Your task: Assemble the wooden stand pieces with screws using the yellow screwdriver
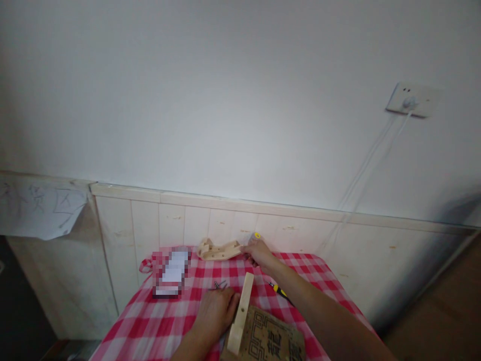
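Observation:
My left hand point(217, 310) is closed at the left side of a pale wooden bar point(245, 306) with a hole in it. That bar lies aslant over the left edge of a brown board point(278, 335) carved with lines and characters. Some small thin metal pieces point(220, 285), maybe screws, lie just beyond the left fingers. Farther back, my right hand point(256, 252) has its fingers drawn together at the right end of curved pale wooden parts point(221, 250). Whatever those fingertips hold is too small to make out. Behind them shows a yellow round spot point(257, 235) on a greyish object.
A red and white checked cloth point(150, 328) covers the table. On it lie a phone point(173, 273) at the left and a yellow-black screwdriver point(280, 291) under the right forearm. A panelled wall point(221, 218) stands behind; a cord hangs from the socket point(413, 100).

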Tool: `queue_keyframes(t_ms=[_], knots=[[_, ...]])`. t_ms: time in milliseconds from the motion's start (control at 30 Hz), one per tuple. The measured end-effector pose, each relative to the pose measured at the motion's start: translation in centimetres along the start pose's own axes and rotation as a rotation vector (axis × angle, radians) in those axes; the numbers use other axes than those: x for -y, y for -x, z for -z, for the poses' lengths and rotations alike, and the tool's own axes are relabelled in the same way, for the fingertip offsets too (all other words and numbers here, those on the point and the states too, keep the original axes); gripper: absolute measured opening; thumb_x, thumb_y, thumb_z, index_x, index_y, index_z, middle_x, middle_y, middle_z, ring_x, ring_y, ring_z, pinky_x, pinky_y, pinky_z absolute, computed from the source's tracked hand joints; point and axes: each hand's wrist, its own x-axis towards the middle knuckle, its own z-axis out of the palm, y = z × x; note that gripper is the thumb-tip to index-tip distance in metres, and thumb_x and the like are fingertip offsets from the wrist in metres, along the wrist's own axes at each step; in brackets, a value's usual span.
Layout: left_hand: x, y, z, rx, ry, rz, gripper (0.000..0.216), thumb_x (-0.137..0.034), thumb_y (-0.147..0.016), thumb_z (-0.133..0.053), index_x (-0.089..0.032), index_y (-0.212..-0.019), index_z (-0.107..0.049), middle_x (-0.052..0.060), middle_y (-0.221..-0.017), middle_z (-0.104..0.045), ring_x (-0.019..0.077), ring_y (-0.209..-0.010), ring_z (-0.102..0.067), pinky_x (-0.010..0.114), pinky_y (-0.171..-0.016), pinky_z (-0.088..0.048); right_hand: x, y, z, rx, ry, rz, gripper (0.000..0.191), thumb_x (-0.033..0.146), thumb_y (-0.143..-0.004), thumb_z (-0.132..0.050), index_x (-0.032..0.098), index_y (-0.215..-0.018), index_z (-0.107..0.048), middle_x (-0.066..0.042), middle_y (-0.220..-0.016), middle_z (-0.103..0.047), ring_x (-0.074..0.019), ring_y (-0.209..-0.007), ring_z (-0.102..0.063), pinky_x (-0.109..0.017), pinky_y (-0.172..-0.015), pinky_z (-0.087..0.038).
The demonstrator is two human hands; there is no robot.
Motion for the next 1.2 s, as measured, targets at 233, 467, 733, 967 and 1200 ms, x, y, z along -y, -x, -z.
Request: queue_keyframes(t_ms=[233,467,733,967,1200], knots=[[0.6,0.3,-0.4,-0.059,0.110,0.005,0.044,-0.038,-0.105,-0.034,-0.020,-0.091,-0.072,0.010,-0.090,-0.079,0.0235,-0.085,-0.074,0.030,-0.069,-0.040,-2.3,2.4,4.0,-0.105,-0.179,0.100,0.023,0.030,-0.097,-0.065,0.011,-0.086,-0.069,-0.003,-0.077,-0.069,-0.0112,-0.058,-0.060,-0.024,-0.055,-0.049],[0.7,0.8,-0.7,-0.185,0.317,0.028,0.055,-0.052,-0.106,-0.026,-0.019,-0.082,-0.064,0.008,-0.077,-0.073,0.0218,-0.074,-0.068,0.030,-0.067,-0.039,-5.6,5.5,7.9,-0.223,-0.405,0.214,0.027,0.038,-0.081,-0.067,0.019,-0.065,-0.058,0.004,-0.051,-0.055,-0.0086,-0.041,-0.041,-0.023,-0.042,-0.030],[-2.2,0.4,3.2,-0.271,0.611,0.160,0.071,-0.070,-0.097,-0.025,-0.016,-0.096,-0.071,0.010,-0.082,-0.073,0.0272,-0.081,-0.069,0.036,-0.073,-0.052,-8.4,9.1,9.3,-0.251,-0.472,0.313,0.032,0.049,-0.074,-0.071,0.020,-0.067,-0.061,0.002,-0.057,-0.056,-0.0109,-0.046,-0.044,-0.025,-0.043,-0.033],[-3.3,4.7,5.7,-0.088,0.630,0.211,0.069,-0.070,-0.094,-0.033,-0.015,-0.119,-0.067,0.011,-0.099,-0.074,0.0267,-0.092,-0.069,0.039,-0.082,-0.055,-9.2,10.9,10.4,-0.145,-0.458,0.354,0.031,0.047,-0.072,-0.074,0.020,-0.063,-0.061,0.000,-0.058,-0.059,-0.0114,-0.046,-0.046,-0.025,-0.044,-0.035],[-3.7,9.4,-0.9,-0.114,0.535,0.264,0.062,-0.034,-0.079,-0.068,-0.019,-0.138,-0.055,0.013,-0.125,-0.072,0.0286,-0.109,-0.069,0.039,-0.092,-0.055,-9.2,11.0,9.5,0.034,-0.356,0.345,0.031,0.048,-0.075,-0.069,0.020,-0.066,-0.061,0.003,-0.056,-0.057,-0.0102,-0.044,-0.047,-0.023,-0.044,-0.036]])
